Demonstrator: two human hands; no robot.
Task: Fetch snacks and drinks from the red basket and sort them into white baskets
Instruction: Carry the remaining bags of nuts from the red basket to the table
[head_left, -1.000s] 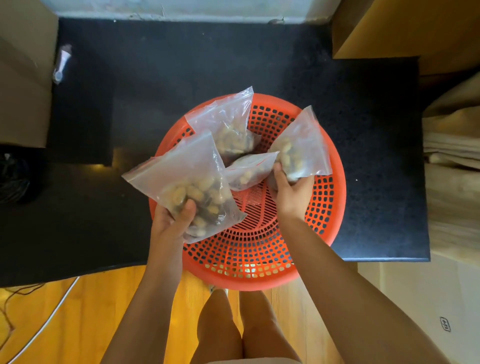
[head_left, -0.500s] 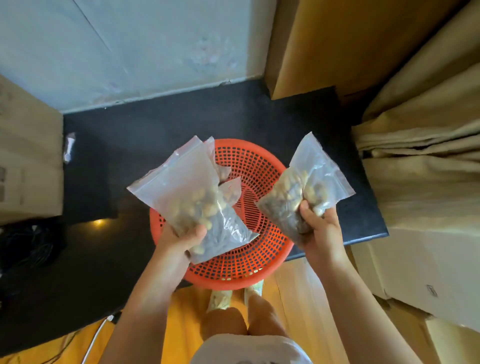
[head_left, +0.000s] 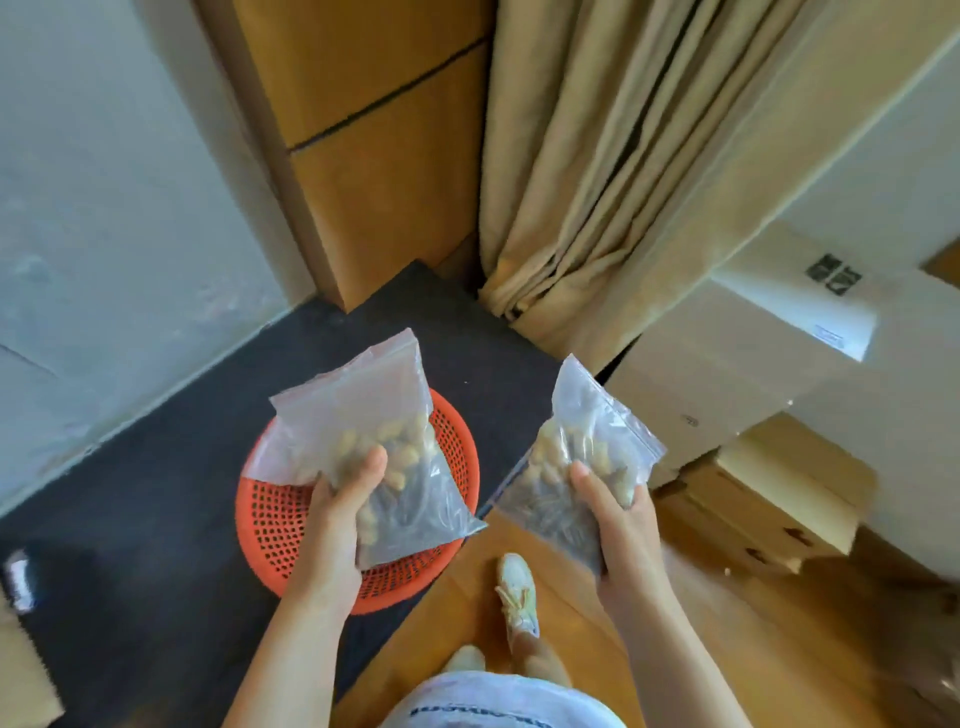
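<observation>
1. Nearest the camera, below the red basket (head_left: 291, 525), a person's white garment with dark lettering fills the bottom edge, and two light shoes (head_left: 517, 592) stand on the wooden floor (head_left: 753, 623) to the basket's right.
2. Over the red basket, the left hand (head_left: 335, 525) holds up a clear zip bag of nuts (head_left: 374, 447); its thumb presses the front of the bag and its fingers (head_left: 363, 540) are wrapped behind it, grasping the lower half.
3. Right of the red basket and clear of its rim, the right hand (head_left: 618, 525) holds a second clear bag of nuts (head_left: 576, 462) above the wooden floor, the thumb across the front and the rest of the hand closed round the bag's lower right corner.
4. Both bags stand roughly upright with their sealed tops pointing away from the person, and neither touches the basket.
5. Under the left bag, the red basket rests on a dark worktop (head_left: 156, 519); whatever lies inside it is hidden by the bag and hand.
6. Left of the basket, at the picture's edge, a small blurred dark and white thing (head_left: 18, 577) lies on the worktop.
7. Right of the basket, white cartons (head_left: 727, 374) and brown cardboard boxes (head_left: 779, 493) are stacked.
8. Beyond the basket stand a pale wall (head_left: 104, 208), a wooden cabinet (head_left: 374, 156) and a beige curtain (head_left: 597, 156).
</observation>
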